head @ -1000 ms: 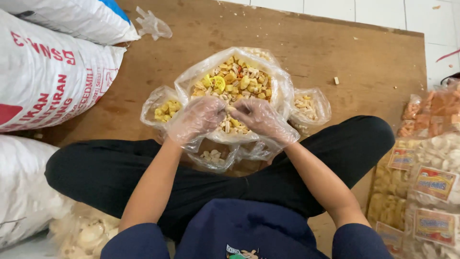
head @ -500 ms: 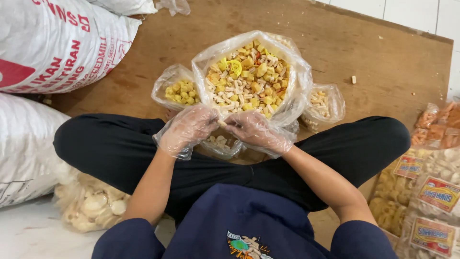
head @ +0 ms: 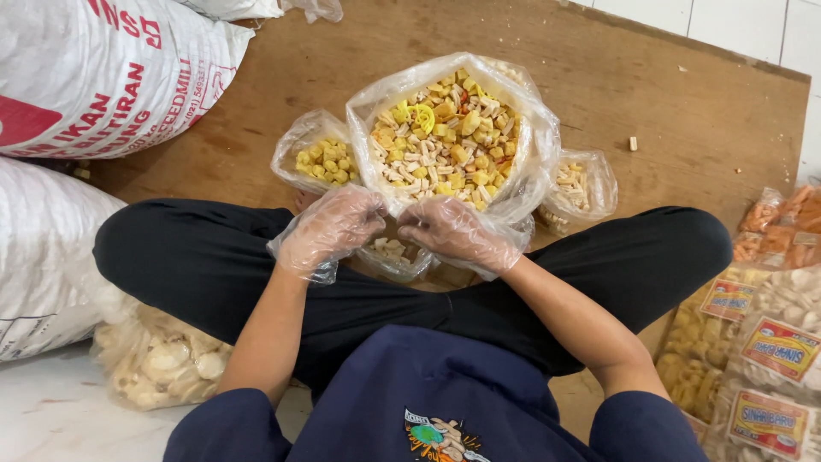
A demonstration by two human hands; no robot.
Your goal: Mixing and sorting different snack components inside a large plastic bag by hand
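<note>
A large clear plastic bag (head: pixel 534 162) full of mixed yellow and pale crackers stands on the wooden board in front of my crossed legs. My left hand (head: pixel 338 227) and my right hand (head: pixel 453 231), both in thin clear plastic gloves, meet at the bag's near rim. They seem to pinch a small clear bag (head: pixel 395 254) with a few pale crackers in it, low between them; the grip itself is partly hidden. A smaller bag of yellow puffs (head: pixel 321 158) sits to the left of the big bag and a bag of pale sticks (head: pixel 580 188) to its right.
White printed sacks (head: pixel 103 77) lie at the left, with a clear bag of white crackers (head: pixel 162 359) by my left knee. Labelled packets of snacks (head: pixel 761 342) are stacked at the right. The brown wooden board (head: pixel 684 103) stretches beyond the bags to a white tiled floor.
My hands have drawn back from inside the big bag to its near rim and come together. The view has shifted, so the bags sit higher and more to the right.
</note>
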